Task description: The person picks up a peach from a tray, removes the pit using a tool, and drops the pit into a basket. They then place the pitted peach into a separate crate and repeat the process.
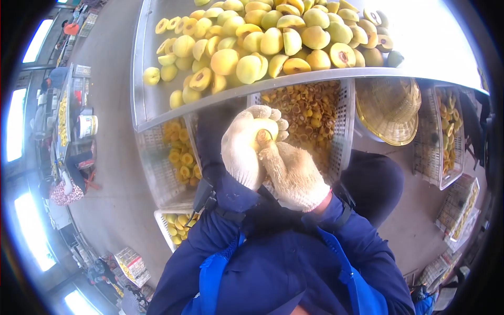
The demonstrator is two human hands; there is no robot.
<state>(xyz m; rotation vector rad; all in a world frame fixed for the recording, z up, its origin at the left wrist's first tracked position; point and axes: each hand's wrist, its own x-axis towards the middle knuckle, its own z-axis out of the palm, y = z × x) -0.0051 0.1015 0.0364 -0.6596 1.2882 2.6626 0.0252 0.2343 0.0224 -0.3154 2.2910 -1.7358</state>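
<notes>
Both my hands wear cream knitted gloves and meet in front of my chest. My left hand [242,152] wraps around a yellow peach half [265,128]. My right hand [291,176] presses a small tool, mostly hidden by the glove, into the fruit's cut face near the pit. Above the hands, a metal tray table [144,100] carries a heap of yellow peach halves [262,44], some showing brown pit hollows.
Below the table stand white plastic crates: one with pits and scraps [310,113], one with pitted halves [181,157], one lower [176,226]. A woven basket [391,113] sits right, more crates [446,136] beyond it. Other workers and stations line the left edge.
</notes>
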